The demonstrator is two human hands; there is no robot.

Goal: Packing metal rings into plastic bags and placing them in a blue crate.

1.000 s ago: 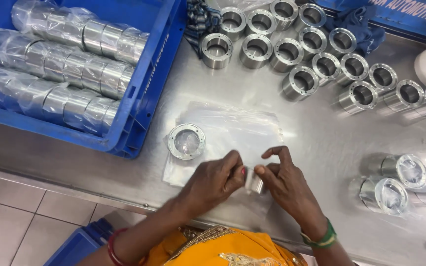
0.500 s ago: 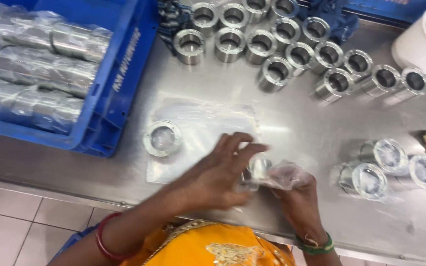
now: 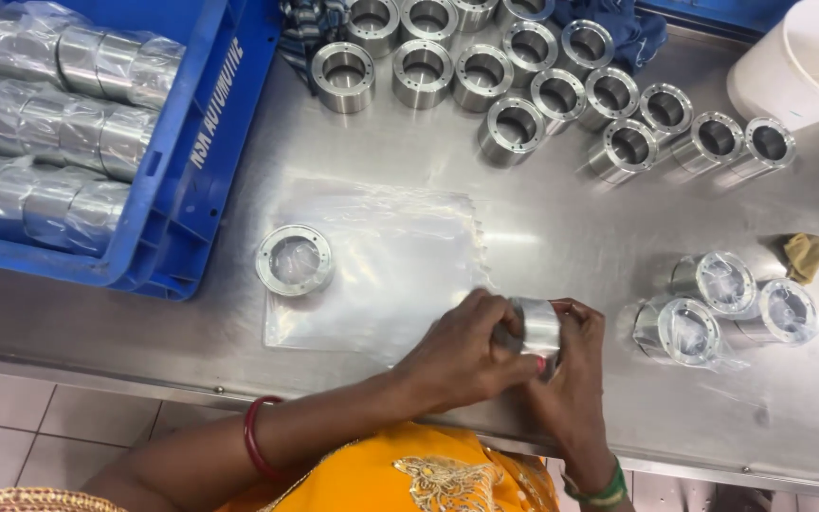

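Looking down from the head camera: both hands meet at the near edge of a steel table [image 3: 561, 218]. The left hand [image 3: 466, 351] and right hand [image 3: 571, 370] together clasp one metal sleeve [image 3: 537, 327], which seems wrapped in clear film. The sleeve sits between the two palms, its axis lying roughly level and running left to right, fingers of both hands closed around it. Neither hand is nearer; each covers one end.

Just left of the hands lies a flat stack of clear bags [image 3: 381, 265], with a loose metal ring [image 3: 294, 260] resting on its left edge. Right of the hands, three bagged sleeves [image 3: 727, 303] stand close together. Beyond them a small tan cloth [image 3: 806, 254]. Along the far side, bare sleeves [image 3: 523, 85] stand upright in rows. At far left a blue crate [image 3: 191, 180] with white lettering on its wall holds rows of bagged sleeves. A white tub [image 3: 803, 62] sits at top right.
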